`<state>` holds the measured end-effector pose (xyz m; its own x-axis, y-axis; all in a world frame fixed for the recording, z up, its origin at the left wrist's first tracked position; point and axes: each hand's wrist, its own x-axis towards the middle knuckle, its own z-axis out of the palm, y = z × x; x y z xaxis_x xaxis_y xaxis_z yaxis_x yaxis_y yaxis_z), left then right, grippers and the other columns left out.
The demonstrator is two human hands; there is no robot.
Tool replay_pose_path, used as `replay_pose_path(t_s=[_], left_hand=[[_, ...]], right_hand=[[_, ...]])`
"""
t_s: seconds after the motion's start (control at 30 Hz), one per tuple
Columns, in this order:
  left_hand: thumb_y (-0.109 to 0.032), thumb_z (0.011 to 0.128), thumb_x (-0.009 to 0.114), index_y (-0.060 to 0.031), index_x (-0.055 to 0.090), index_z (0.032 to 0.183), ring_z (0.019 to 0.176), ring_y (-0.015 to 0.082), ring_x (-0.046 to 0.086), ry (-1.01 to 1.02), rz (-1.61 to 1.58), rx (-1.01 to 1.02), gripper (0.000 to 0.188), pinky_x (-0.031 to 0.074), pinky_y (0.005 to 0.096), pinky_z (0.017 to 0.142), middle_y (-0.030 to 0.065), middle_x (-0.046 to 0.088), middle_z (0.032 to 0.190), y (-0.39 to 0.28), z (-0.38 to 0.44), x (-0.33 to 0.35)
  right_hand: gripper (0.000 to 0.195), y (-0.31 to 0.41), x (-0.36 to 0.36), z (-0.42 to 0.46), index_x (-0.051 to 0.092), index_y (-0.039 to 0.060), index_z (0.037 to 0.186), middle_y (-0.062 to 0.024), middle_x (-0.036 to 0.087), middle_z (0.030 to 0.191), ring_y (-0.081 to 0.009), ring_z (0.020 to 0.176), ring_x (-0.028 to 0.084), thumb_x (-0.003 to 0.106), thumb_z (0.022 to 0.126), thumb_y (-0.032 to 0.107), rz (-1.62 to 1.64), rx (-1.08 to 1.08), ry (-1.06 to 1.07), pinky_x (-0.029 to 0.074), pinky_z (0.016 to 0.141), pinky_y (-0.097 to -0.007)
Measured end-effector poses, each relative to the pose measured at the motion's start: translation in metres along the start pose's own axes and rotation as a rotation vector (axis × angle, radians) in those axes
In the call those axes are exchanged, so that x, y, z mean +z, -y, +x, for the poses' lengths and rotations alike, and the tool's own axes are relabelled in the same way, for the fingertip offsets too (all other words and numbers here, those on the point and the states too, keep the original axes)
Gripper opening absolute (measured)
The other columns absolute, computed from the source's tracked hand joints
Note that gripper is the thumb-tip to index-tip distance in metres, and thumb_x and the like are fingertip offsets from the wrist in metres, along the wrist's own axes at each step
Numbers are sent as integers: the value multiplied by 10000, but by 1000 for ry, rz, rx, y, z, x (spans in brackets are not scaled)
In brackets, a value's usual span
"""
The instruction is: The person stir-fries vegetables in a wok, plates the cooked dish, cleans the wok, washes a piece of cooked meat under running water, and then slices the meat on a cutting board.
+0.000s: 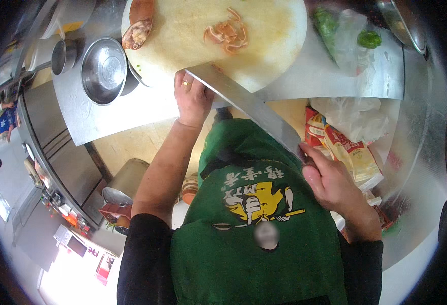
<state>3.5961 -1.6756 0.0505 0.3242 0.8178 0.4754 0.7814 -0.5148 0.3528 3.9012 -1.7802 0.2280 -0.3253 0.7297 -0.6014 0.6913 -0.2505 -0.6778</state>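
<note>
My right hand (328,179) grips the handle of a large, broad-bladed kitchen knife (246,103), whose blade slants up and left to the near edge of a round cutting board (276,45). My left hand (194,99), with a ring on one finger, is at the blade's far end by the board's rim. Its fingers are curled and partly hidden; whether they hold anything cannot be told. Thin strips of cooked meat (229,36), seemingly sliced pig's ear, lie in a small heap on the board. A larger piece of brown cooked meat (137,34) rests at its left edge.
Left of the board stand a steel bowl (103,72) and a smaller metal pot (63,57) on the steel worktable (82,122). Green peppers (369,39) and a plastic bag lie right. Printed food packages (351,152) sit below. Another person (6,118) is at far left.
</note>
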Motion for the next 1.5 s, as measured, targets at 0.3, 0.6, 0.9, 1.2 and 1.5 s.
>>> replay_pose_path(t_s=[0.3,0.6,0.9,1.2,1.5], left_hand=[[-20,649,705,-68,632,970,879,316,575,-7,-19,-41,332,500,409,777,89,619,933,-3,2,-1],[-49,669,738,-56,631,999,888,317,592,-12,-5,-27,348,499,413,780,95,634,959,-2,2,-2],[-46,670,721,-55,626,981,886,319,600,0,-2,-70,326,512,411,783,98,648,982,-2,2,-3],[-78,682,746,-49,634,989,902,329,607,8,-3,-37,329,517,408,781,104,648,982,-2,-1,-3],[-68,731,728,-52,599,1057,920,329,596,-3,-98,-146,352,493,404,817,108,648,1035,-10,7,-13]], right_hand=[[406,-4,11,33,505,32,1306,-263,667,904,-443,830,659,511,991,289,-10,48,29,519,737,-496],[394,11,-16,17,529,23,1296,-239,668,937,-424,851,656,524,970,246,74,91,77,518,766,-434],[404,-5,14,69,527,38,1280,-255,667,905,-448,805,646,509,996,324,32,-60,-41,516,717,-494],[406,11,-18,17,511,23,1311,-264,671,960,-413,898,671,511,990,272,44,74,88,522,782,-482],[381,5,10,80,579,7,1210,-228,677,895,-421,855,653,499,1011,322,185,-26,-57,511,750,-452]])
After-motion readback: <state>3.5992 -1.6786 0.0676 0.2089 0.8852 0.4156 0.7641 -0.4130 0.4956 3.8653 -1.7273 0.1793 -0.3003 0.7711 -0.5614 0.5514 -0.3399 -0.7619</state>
